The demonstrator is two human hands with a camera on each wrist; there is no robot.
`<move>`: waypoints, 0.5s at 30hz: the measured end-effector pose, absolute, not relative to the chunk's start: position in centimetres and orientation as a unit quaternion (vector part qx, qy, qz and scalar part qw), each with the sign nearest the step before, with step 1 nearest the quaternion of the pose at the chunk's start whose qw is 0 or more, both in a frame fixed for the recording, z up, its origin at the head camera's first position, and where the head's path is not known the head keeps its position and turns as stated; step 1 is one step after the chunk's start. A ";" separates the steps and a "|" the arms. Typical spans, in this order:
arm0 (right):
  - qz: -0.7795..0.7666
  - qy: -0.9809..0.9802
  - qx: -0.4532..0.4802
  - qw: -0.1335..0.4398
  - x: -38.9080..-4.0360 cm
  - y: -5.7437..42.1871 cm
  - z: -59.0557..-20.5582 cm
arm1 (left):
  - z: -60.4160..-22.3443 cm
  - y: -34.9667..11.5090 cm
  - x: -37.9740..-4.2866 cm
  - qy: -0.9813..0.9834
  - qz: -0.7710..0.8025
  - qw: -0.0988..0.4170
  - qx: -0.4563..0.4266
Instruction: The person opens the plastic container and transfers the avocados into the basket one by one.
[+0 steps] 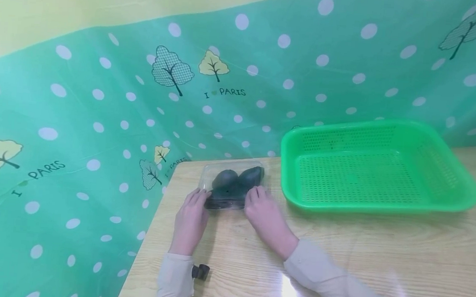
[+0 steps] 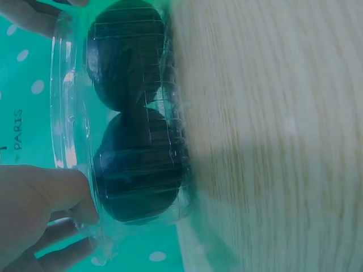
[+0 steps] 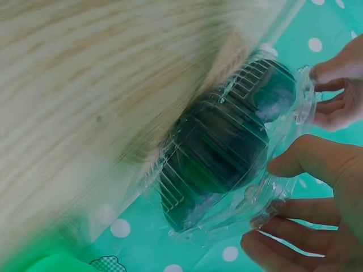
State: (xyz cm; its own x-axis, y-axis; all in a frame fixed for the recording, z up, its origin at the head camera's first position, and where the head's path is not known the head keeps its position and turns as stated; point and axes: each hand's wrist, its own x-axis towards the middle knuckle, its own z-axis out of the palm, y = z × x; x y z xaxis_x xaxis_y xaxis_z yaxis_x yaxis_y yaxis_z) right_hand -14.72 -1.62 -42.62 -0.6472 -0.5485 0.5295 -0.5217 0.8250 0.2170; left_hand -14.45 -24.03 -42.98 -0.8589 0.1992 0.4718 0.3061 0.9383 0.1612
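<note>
A clear plastic clamshell box rests on the table near its back left edge. Inside it sit two dark, smooth, oval fruits, whose kind I cannot tell for sure. The lid appears to be down over them. My left hand pinches the rim at the box's near left corner, thumb on one side and fingers on the other. At the near right corner my right hand grips the same rim between thumb and fingers, as the right wrist view shows up close. The ribbed wall of the box faces the wrist cameras.
To the right of the box stands a green plastic basket with perforated sides. Behind the wooden table hangs a green dotted cloth. A small black device sits at the left sleeve.
</note>
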 end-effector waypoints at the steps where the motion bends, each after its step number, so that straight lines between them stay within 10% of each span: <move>1: -0.024 -0.907 0.293 0.302 -14.7 -1.7 -42.7 | -43.0 -24.1 -14.5 -0.957 -0.116 0.231 -0.132; 15: -0.058 -0.911 0.261 0.315 -14.0 -2.7 -43.3 | -42.9 -24.2 -14.3 -0.956 -0.122 0.228 -0.136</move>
